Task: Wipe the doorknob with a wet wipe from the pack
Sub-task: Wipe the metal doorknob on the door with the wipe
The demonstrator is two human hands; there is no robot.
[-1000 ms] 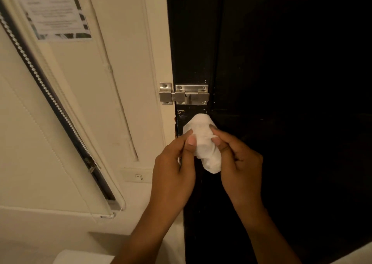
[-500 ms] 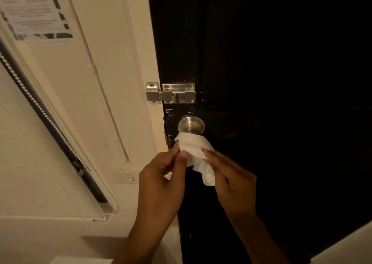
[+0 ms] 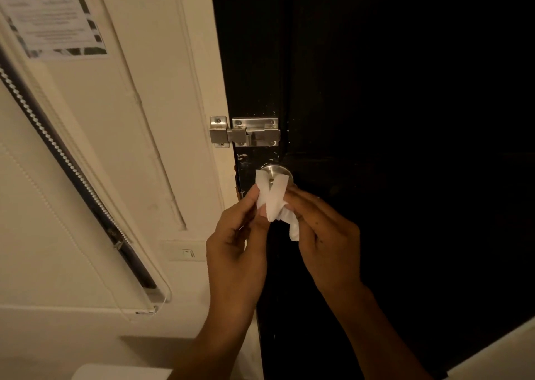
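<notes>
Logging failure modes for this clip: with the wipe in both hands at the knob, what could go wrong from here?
1. The wet wipe is bunched and covers only the lower front of the doorknob, so the top and back may go unwiped.
2. The left hand and right hand pinch it only by its edges; it might slip off and drop.

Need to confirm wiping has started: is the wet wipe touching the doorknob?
Touching. The head view shows the wet wipe draped over the lower front of the doorknob, held by both hands.
</notes>
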